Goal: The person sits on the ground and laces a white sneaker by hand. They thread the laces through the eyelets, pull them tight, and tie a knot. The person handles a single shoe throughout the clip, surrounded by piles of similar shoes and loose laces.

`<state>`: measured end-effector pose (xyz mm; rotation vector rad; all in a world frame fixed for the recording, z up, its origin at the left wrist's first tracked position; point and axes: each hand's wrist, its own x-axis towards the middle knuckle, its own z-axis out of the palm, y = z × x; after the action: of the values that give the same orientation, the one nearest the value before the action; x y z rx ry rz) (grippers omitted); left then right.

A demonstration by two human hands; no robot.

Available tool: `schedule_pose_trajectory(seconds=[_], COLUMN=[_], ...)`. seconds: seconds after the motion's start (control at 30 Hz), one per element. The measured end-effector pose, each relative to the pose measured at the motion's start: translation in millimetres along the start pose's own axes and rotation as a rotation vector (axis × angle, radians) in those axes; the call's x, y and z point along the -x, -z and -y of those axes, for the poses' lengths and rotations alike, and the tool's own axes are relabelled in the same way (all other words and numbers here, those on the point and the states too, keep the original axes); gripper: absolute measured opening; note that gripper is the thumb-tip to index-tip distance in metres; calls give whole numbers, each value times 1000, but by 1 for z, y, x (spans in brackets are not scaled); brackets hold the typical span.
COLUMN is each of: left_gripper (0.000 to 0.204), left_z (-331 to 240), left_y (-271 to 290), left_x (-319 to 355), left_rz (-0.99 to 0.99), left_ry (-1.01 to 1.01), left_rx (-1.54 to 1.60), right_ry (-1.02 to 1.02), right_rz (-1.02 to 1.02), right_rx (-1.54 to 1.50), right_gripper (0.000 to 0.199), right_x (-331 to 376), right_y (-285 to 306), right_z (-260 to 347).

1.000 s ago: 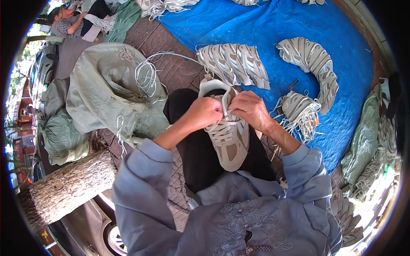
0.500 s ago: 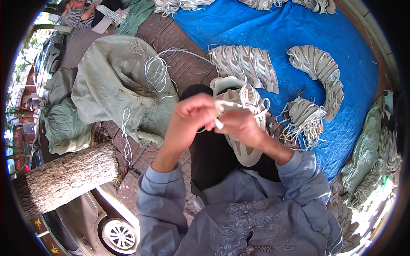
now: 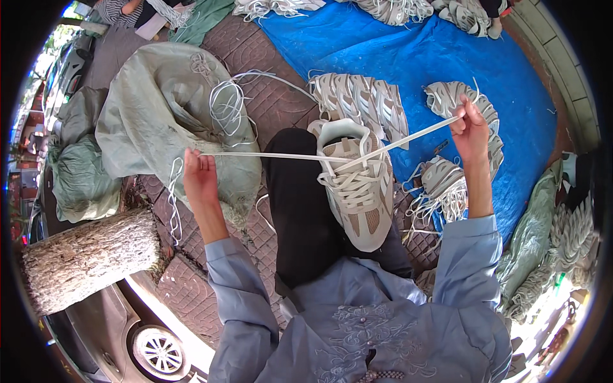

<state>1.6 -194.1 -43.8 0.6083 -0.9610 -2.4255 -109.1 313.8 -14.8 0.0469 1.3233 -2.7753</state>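
Observation:
A beige and white sneaker rests on my lap, its toe pointing toward me and its laces threaded through the eyelets. From the top of its lacing, a pale shoelace runs taut out to both sides. My left hand pinches one end, far out to the left over the ground. Out to the right and higher up, above the blue sheet, my right hand pinches the other end, whose tip sticks up past the fingers. The two lace ends cross over the shoe's tongue.
Rows of shoe uppers lie on a blue sheet ahead. A bundle of loose laces is right of the shoe. Left are a pale sack, coiled white laces and a tree trunk. Another person sits far left.
My hands were close together over the shoe with the lace between them. They have moved wide apart, left and right, stretching the lace straight and uncovering the shoe.

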Motion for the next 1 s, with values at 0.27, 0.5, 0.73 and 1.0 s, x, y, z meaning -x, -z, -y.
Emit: schedule_pose_trajectory(seconds=[0.27, 0.5, 0.73, 1.0], left_gripper=[23, 19, 6, 5], left_z=[-26, 7, 87, 114], left_y=[7, -72, -96, -99], left_x=[-39, 28, 96, 112], left_rz=[-210, 305, 529, 646], left_ry=[3, 318, -412, -609], left_rx=[87, -214, -1268, -1545], right_ry=[43, 703, 565, 577], right_rz=[176, 945, 909, 894], right_rx=[206, 1337, 1300, 1310], right_gripper=[17, 10, 10, 9], right_x=[-8, 42, 68, 67], right_y=[-20, -120, -111, -104], right_z=[-5, -100, -105, -106])
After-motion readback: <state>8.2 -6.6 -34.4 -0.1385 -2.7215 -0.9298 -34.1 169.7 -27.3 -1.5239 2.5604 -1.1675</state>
